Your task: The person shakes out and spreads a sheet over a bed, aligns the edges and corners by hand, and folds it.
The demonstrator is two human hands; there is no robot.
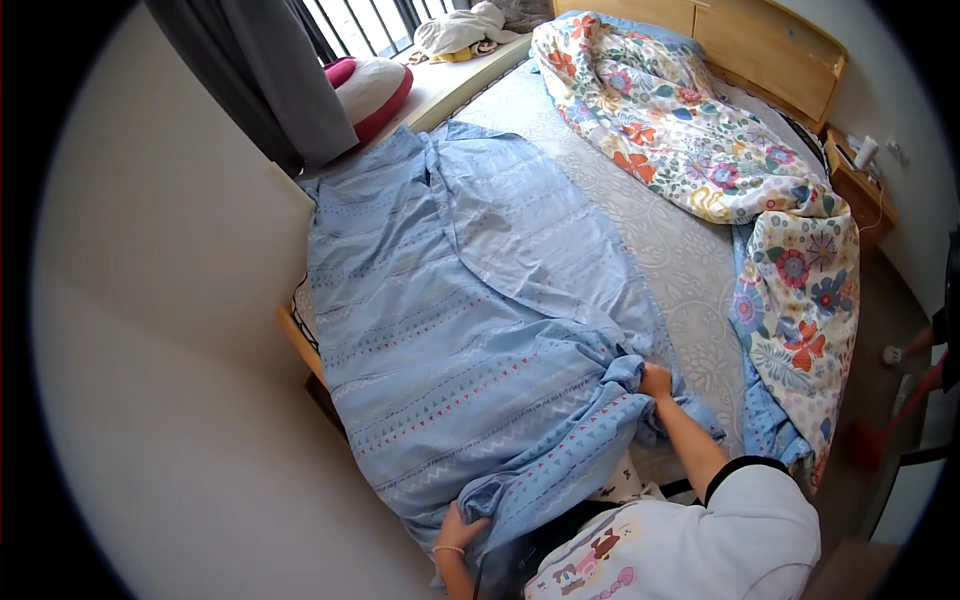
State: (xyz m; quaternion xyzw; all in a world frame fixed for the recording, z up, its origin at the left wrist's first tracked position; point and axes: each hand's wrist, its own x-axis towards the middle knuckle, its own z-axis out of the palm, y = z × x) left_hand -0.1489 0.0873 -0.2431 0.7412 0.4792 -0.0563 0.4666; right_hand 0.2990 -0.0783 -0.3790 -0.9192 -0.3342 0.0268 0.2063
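A blue patterned bed sheet lies spread across the lower part of the mattress, wrinkled, with one side folded back to show its paler underside. My left hand, with a bead bracelet at the wrist, grips a bunched part of the sheet close to my body. Farther right, my right hand is closed around another gathered part of it. Between my hands the fabric hangs in folds over the near end of the bed. My fingertips are partly hidden by the cloth.
A floral quilt is heaped along the right side and hangs over the edge. Beyond stand a wooden headboard and a bedside table. A grey curtain and a cushion are by the windowsill; a wall rises at left.
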